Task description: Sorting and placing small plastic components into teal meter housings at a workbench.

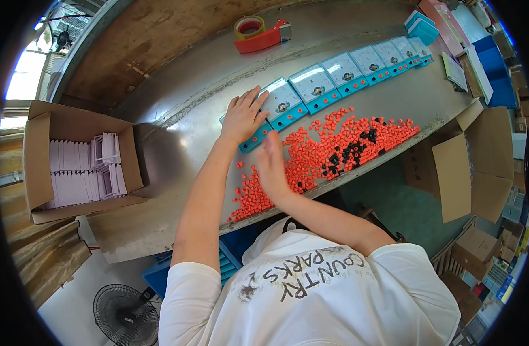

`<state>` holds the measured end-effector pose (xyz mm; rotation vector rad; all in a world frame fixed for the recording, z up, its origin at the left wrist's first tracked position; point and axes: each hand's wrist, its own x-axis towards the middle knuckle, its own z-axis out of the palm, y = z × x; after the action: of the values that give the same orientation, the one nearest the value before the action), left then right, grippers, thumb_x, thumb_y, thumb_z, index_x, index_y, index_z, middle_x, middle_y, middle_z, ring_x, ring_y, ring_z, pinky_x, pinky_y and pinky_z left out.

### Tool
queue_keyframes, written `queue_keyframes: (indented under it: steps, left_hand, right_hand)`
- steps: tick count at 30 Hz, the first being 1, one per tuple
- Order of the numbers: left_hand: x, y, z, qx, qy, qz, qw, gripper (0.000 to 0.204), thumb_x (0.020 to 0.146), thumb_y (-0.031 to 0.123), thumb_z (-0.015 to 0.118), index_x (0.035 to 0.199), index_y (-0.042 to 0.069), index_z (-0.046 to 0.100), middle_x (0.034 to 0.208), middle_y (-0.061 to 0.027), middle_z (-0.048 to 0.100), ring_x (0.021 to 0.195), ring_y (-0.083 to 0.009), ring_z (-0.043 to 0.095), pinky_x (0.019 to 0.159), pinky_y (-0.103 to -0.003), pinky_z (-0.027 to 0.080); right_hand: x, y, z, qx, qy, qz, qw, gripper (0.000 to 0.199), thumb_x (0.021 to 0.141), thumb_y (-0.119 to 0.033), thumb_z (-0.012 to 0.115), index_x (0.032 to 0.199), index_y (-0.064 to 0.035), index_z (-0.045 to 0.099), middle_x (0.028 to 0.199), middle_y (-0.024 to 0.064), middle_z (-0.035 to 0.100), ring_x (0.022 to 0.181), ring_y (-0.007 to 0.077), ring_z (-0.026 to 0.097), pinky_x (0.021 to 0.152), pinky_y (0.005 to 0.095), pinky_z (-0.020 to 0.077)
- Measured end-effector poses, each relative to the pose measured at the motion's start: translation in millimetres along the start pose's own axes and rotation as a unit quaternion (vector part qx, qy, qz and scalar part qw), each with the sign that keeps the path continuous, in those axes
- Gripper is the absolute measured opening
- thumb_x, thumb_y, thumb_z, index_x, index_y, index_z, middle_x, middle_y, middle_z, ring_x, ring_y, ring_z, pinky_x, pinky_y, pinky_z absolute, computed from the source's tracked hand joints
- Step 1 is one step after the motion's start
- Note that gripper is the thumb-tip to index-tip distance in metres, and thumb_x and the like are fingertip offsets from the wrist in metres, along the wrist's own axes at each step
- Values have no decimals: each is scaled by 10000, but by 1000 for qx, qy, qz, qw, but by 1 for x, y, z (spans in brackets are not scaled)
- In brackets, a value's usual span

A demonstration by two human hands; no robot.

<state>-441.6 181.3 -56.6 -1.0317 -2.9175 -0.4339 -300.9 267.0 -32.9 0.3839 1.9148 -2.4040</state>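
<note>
My left hand (244, 116) lies with fingers stretched over the leftmost teal unit (254, 141), a flat case with a clear face and a row of holes along its front edge. At that front edge is my right hand (271, 164), smeared by motion; its fingertips and anything in them cannot be made out. A row of similar teal units (315, 86) runs away to the right, with red and black pieces along their front edges. Between the row and the table's near edge spreads a heap of small red knobs (310, 147), with black knobs (351, 155) among them.
A red tape dispenser (263, 39) stands at the back of the metal table (160, 167). On the left, an open carton (136, 153) holds stacked pale pink parts. Another open carton (453, 173) is off the right edge. Below left stands a black fan (126, 316).
</note>
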Motion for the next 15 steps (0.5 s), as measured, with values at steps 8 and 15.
queue_keyframes:
  steps: [8,15]
  left_hand:
    - [3,8,-2,66,38,20,997,476,859,360,517,1287,159,459,1343,-84,412,1219,-259,406,1021,-438,298]
    - [-9,68,-6,50,131,33,990,188,701,264,668,683,85,611,720,-40,533,800,-202,521,740,-354,382]
  right_hand:
    - [-18,8,16,-16,-179,52,982,475,867,-179,577,1265,12,404,1041,156,601,929,175,586,815,302,455]
    - [60,-40,-132,-399,48,-174,899,129,806,-163,617,831,-39,641,715,132,577,668,263,582,586,357,455]
